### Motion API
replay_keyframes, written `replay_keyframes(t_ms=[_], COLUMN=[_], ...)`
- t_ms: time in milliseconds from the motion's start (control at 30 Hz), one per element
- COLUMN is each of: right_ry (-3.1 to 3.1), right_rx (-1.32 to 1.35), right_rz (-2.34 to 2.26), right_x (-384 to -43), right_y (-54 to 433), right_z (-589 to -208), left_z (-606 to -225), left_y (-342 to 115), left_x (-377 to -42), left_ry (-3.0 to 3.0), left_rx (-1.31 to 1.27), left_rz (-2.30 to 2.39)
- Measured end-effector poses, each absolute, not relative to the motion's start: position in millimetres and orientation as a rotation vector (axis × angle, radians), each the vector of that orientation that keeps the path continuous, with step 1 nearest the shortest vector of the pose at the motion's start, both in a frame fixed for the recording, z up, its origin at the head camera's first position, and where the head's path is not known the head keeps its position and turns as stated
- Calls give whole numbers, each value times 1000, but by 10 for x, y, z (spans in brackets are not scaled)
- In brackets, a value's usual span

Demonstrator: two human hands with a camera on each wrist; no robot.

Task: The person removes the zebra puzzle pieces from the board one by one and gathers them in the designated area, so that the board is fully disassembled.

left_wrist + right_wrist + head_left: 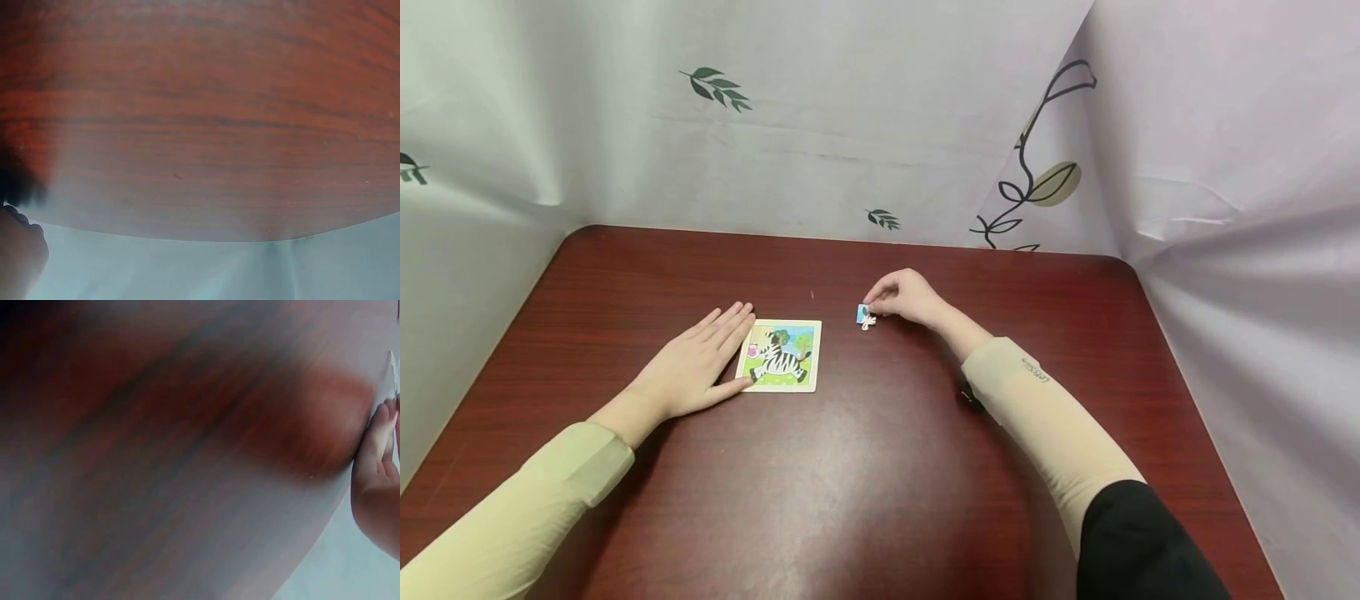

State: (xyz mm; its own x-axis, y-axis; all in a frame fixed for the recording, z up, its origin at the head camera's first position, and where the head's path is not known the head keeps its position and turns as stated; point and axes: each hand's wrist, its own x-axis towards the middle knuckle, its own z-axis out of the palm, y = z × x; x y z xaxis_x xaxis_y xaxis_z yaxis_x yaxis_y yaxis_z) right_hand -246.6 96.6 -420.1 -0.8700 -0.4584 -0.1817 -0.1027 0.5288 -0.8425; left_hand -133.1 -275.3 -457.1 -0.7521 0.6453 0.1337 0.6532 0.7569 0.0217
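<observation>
Zebra puzzle, one, pale-bordered, flat on reddish-brown desk; left hand, fingers extended, rests at its left edge. Puzzle piece, blue and white, pinched by fingers of right hand, right of the puzzle and apart from it.

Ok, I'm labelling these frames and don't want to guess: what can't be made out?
- Puzzle bit, head view: too small, and partly covered by the right hand, to tell one piece from two.
- Zebra puzzle, head view: part of its left edge, under the left hand.
- Dark object, head view: mostly behind the right sleeve.
- What the fingers hold, right wrist view: largely cut off by the right edge.
</observation>
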Motion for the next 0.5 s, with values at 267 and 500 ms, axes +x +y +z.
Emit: replay_keyframes(t_ms=[267,500], right_ry=[2523,2532], right_rx=[-564,-562], right_rz=[-1103,-1098], right_x=[-2454,-2442], right_y=[959,947], right_z=[-4229,-4227], left_z=[-4565,-4570], left_y=[-2744,-2749], left_x=[-1318,-1327], left_ry=[-2830,-2820], left_rx=[-1058,-1056], left_rz=[-111,-106])
